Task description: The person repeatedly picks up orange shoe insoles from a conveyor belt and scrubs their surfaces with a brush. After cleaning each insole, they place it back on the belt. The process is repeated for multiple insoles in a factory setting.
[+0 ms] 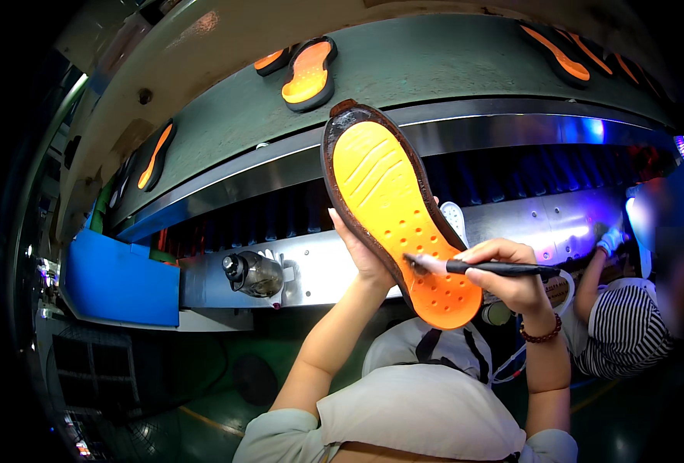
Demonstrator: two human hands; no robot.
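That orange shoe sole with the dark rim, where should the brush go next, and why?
Probably a short stroke along the dark rim of the orange shoe sole. The right hand holds the black-handled brush with its tip on the sole near the left edge, while the left hand props the sole up from behind.

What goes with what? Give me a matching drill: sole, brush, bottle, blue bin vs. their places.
1 sole
2 brush
3 bottle
4 blue bin

A far left, under the belt
B in right hand
C on the metal ledge
D in left hand

Pairs: 1-D, 2-B, 3-C, 4-A
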